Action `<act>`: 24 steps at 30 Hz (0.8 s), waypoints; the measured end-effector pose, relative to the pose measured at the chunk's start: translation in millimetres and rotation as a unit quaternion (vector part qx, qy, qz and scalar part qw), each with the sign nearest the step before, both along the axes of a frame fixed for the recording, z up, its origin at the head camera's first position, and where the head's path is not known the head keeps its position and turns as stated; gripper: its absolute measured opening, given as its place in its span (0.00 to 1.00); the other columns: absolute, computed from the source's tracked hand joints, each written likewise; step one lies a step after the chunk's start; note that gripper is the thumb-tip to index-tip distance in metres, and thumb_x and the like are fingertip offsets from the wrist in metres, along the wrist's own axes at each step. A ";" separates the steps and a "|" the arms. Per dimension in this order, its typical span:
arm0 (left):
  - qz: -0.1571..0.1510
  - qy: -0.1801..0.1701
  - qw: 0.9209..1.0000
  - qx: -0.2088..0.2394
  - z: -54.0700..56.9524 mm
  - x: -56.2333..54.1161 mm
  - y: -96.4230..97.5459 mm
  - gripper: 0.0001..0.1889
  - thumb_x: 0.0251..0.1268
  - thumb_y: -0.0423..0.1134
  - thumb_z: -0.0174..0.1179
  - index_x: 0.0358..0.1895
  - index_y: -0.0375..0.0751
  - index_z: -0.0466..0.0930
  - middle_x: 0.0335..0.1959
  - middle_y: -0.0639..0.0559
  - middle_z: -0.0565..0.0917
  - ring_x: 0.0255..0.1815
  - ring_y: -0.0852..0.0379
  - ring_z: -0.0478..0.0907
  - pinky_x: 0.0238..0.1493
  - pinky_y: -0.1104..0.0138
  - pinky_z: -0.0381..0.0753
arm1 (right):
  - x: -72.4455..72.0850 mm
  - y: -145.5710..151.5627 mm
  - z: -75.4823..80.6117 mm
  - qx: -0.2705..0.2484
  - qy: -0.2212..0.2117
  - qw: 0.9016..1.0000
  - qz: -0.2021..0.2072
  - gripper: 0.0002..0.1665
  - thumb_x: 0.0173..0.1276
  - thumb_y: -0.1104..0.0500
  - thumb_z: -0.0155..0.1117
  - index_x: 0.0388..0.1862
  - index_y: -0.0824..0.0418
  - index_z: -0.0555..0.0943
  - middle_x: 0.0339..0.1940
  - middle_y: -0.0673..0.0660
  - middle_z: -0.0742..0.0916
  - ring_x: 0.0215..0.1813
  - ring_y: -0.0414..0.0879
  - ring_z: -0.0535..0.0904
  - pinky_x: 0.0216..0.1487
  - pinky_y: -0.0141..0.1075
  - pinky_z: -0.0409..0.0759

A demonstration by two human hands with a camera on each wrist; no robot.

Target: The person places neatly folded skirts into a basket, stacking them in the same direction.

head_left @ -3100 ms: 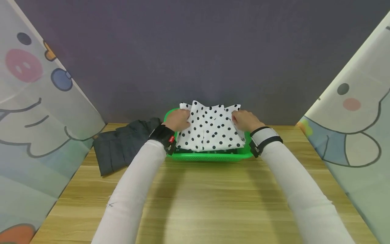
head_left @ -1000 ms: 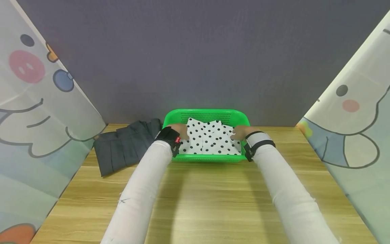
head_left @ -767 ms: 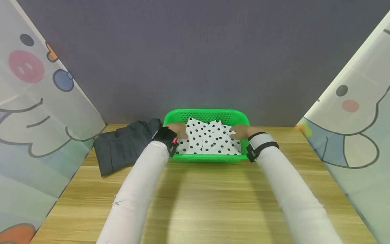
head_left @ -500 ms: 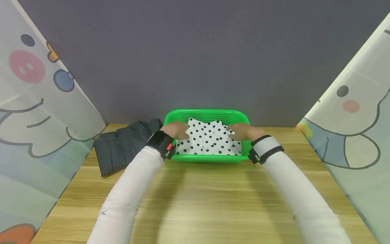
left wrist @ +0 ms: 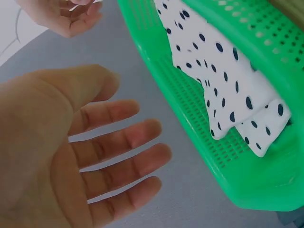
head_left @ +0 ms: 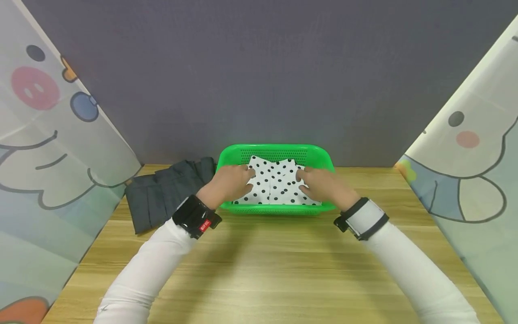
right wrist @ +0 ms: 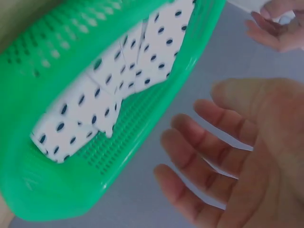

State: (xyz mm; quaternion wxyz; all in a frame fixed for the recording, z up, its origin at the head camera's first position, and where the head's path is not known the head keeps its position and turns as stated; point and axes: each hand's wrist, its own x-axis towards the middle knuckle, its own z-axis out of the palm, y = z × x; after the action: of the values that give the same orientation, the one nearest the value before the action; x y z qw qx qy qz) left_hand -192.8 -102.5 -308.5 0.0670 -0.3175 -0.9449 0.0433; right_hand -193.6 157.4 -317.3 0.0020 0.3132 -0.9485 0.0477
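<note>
A folded white cloth with black dots [head_left: 279,182] lies inside a green plastic basket [head_left: 279,209] against the back wall. In the head view my left hand [head_left: 230,182] is over the basket's left end and my right hand [head_left: 321,184] over its right end. The left wrist view shows the left hand [left wrist: 95,147] with fingers spread apart and nothing in them, clear of the basket. Likewise, in the right wrist view, the right hand [right wrist: 237,152] holds nothing, its fingers loosely bent beside the basket [right wrist: 142,137].
Left of the basket, a folded dark grey cloth [head_left: 162,193] lies on the wooden table [head_left: 275,270]. A dark wall [head_left: 275,81] rises behind. Panels with cartoon prints [head_left: 44,166] stand at the left and right sides.
The dotted cloth, earlier held up by both hands, was lowered into the basket and let go. Both hands have since risen off it and drawn back toward the person.
</note>
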 end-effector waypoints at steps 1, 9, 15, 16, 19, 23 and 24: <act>-0.010 0.024 1.000 0.008 -2.4 3.5 -1.9 0.11 0.60 0.41 0.57 0.43 0.41 0.78 0.33 0.49 0.79 0.29 0.54 0.77 0.25 0.63 0.77 | 3.4 0.3 -3.5 -0.006 0.017 1.000 0.007 0.10 0.64 0.60 0.59 0.42 0.62 0.75 0.33 0.56 0.80 0.26 0.44 0.74 0.29 0.36 0.74; -0.063 0.177 0.978 0.096 -36.1 24.4 -16.7 0.06 0.51 0.36 0.62 0.24 0.42 0.74 0.16 0.55 0.68 0.13 0.61 0.62 0.12 0.70 0.62 | 28.5 2.5 -35.2 -0.065 0.107 0.992 0.029 0.08 0.62 0.57 0.61 0.31 0.59 0.73 0.22 0.49 0.77 0.20 0.38 0.68 0.17 0.28 0.64; -0.064 0.190 0.970 0.140 -57.6 38.8 -26.8 0.11 0.52 0.33 0.59 0.18 0.45 0.67 0.14 0.58 0.61 0.14 0.63 0.55 0.13 0.72 0.55 | 43.8 0.6 -52.4 -0.091 0.089 0.992 0.022 0.09 0.63 0.57 0.59 0.26 0.55 0.70 0.19 0.44 0.72 0.20 0.35 0.63 0.17 0.26 0.62; -0.064 0.191 0.969 0.146 -60.9 40.9 -28.4 0.12 0.51 0.33 0.58 0.17 0.45 0.66 0.14 0.58 0.60 0.14 0.63 0.54 0.14 0.72 0.53 | 46.0 0.4 -54.7 -0.095 0.085 0.992 0.022 0.10 0.63 0.57 0.60 0.25 0.54 0.70 0.19 0.44 0.71 0.20 0.35 0.63 0.17 0.26 0.62; -0.061 0.187 0.967 0.160 -71.0 46.0 -33.1 0.13 0.50 0.31 0.57 0.16 0.46 0.64 0.14 0.59 0.57 0.15 0.63 0.53 0.14 0.73 0.52 | 52.2 0.4 -60.9 -0.112 0.065 0.991 0.018 0.12 0.63 0.58 0.60 0.23 0.52 0.69 0.18 0.43 0.69 0.20 0.34 0.63 0.18 0.25 0.62; -0.052 0.163 0.970 0.173 -82.9 51.1 -40.4 0.12 0.48 0.30 0.57 0.17 0.46 0.63 0.15 0.59 0.58 0.16 0.64 0.54 0.14 0.74 0.54 | 60.1 2.5 -70.1 -0.118 0.035 0.992 0.006 0.12 0.64 0.59 0.59 0.23 0.50 0.68 0.19 0.42 0.69 0.21 0.34 0.63 0.20 0.25 0.64; -0.047 0.155 0.971 0.175 -85.7 51.9 -42.7 0.13 0.48 0.30 0.56 0.17 0.46 0.63 0.16 0.59 0.59 0.16 0.64 0.54 0.14 0.74 0.54 | 61.7 3.2 -72.7 -0.120 0.029 0.992 0.002 0.12 0.64 0.60 0.58 0.23 0.50 0.68 0.19 0.41 0.69 0.22 0.33 0.63 0.20 0.25 0.64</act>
State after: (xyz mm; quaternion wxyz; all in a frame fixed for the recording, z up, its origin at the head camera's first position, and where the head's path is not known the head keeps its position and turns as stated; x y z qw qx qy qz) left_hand -140.9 -145.2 -394.3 0.2687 -0.3342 -0.9001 -0.0773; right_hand -131.8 160.6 -390.0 0.0670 0.3137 -0.9350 0.1515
